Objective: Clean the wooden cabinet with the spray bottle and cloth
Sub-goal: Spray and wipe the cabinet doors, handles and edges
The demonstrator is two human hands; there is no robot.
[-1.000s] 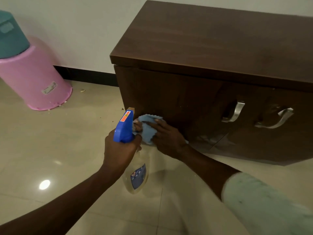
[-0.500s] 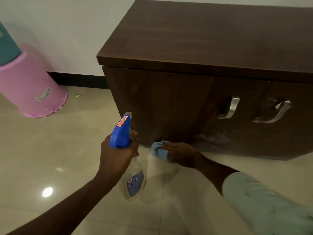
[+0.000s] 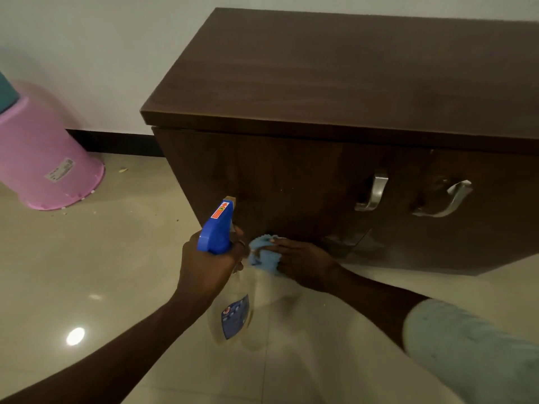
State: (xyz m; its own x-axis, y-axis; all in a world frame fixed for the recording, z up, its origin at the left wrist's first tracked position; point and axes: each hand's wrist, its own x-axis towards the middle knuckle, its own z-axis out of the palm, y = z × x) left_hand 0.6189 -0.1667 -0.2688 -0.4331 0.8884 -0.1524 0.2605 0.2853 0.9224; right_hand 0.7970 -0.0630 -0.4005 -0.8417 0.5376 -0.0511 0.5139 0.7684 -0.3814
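Note:
A dark wooden cabinet [image 3: 335,83] stands against the wall, with two metal handles [image 3: 373,191] on its front doors. My left hand [image 3: 208,269] grips the neck of a clear spray bottle [image 3: 233,316] with a blue trigger head [image 3: 217,228], nozzle pointing at the cabinet's left door. My right hand [image 3: 303,262] holds a light blue cloth [image 3: 264,253] bunched against the bottom edge of that left door, close beside the bottle.
An overturned pink bucket [image 3: 43,158] with a teal one on it sits on the glossy tiled floor [image 3: 102,272] at the left by the white wall and dark skirting. Small crumbs lie near it.
My right hand dragged the cloth down the left door from mid-height to its bottom edge, and it has now shifted slightly left toward the bottle. The left hand kept the bottle nearly still.

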